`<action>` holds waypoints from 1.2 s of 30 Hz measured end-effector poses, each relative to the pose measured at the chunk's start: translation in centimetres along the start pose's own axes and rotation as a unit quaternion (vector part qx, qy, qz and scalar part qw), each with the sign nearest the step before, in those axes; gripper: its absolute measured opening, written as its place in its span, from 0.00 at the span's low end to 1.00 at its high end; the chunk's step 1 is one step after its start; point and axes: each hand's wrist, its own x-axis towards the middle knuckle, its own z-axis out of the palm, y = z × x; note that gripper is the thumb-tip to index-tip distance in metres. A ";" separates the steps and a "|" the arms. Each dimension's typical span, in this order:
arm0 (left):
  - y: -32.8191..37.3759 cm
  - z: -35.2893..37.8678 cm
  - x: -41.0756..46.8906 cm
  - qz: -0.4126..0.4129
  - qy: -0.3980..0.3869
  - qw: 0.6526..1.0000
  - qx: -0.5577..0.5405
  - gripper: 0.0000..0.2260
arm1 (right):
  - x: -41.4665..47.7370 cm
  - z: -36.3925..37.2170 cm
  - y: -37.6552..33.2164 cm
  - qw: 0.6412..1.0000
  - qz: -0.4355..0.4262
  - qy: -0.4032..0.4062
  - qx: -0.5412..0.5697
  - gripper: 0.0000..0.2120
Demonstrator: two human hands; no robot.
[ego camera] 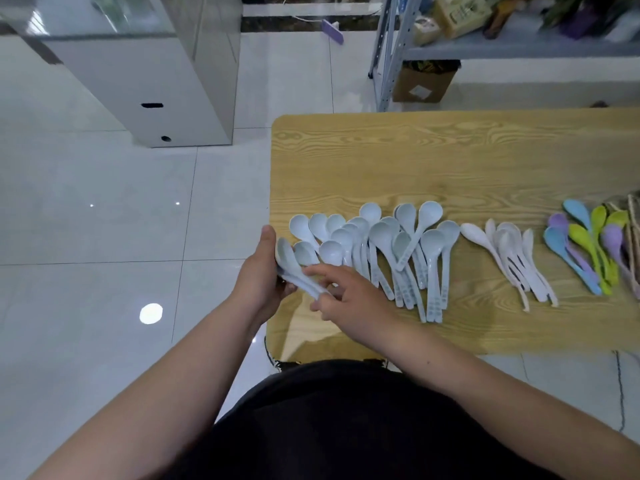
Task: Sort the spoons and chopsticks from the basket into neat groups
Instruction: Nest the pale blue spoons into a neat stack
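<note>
Our left grip (263, 271) clasps about two pale blue spoons (294, 268), our right grip (349, 299) pinches their handles, and we count three groups on the tabletop (415, 161): blue pile (382, 237), white pile (509, 244), coloured pile (581, 237).

We see pale blue spoons (381, 244) fanned over the table's (450, 161) left part, a small stack (294, 268) of them at its left edge, white spoons (509, 251) mid-table, coloured spoons (585, 244) further right.

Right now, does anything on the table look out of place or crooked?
One pale blue spoon lies slanted across its neighbours, while the rest run roughly parallel. Nothing looks spilled or broken.
</note>
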 end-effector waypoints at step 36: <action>-3.0 -4.3 0.7 0.003 0.000 0.986 -0.164 0.10 | 3.7 -1.0 7.1 0.930 0.108 0.075 -0.342 0.13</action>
